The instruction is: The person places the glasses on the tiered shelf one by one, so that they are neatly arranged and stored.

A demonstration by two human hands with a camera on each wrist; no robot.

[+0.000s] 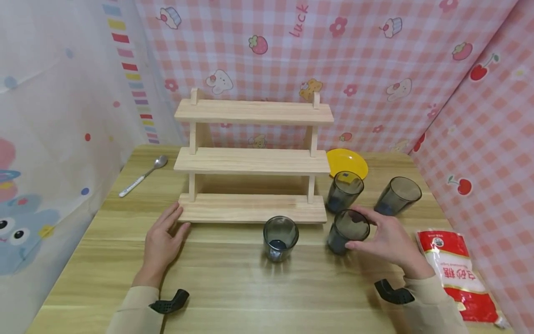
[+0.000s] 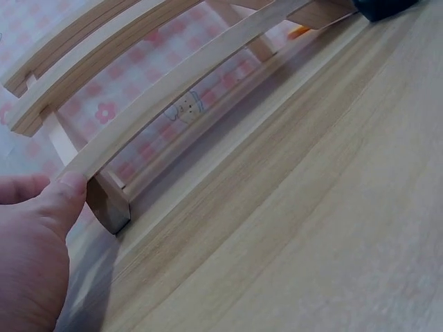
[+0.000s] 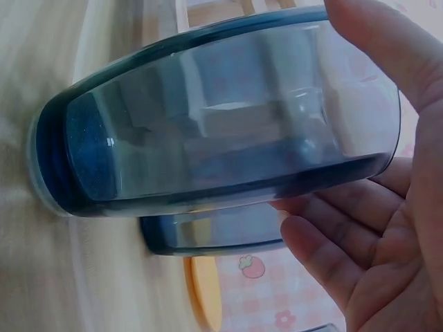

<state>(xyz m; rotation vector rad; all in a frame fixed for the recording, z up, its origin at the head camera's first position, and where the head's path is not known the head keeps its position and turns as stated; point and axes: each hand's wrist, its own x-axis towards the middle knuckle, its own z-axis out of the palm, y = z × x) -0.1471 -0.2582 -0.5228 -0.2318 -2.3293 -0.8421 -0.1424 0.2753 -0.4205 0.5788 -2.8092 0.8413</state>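
A three-tier wooden display rack (image 1: 250,160) stands upright on the table. My left hand (image 1: 162,241) grips the left end of its bottom tier, with the thumb (image 2: 68,190) against the front edge in the left wrist view. My right hand (image 1: 388,239) holds a smoky tinted drinking glass (image 1: 348,232) near its rim, thumb on the near side and fingers behind. In the right wrist view this glass (image 3: 208,124) looks see-through, with nothing in it. One more glass (image 1: 280,239) stands in front of the rack, left of the held one.
Two similar glasses stand behind my right hand, one by the rack (image 1: 344,192) and one farther right (image 1: 398,197). A yellow plate (image 1: 352,164) lies behind them. At the right edge is a red-and-white sugar bag (image 1: 459,273); a spoon (image 1: 143,176) lies left of the rack.
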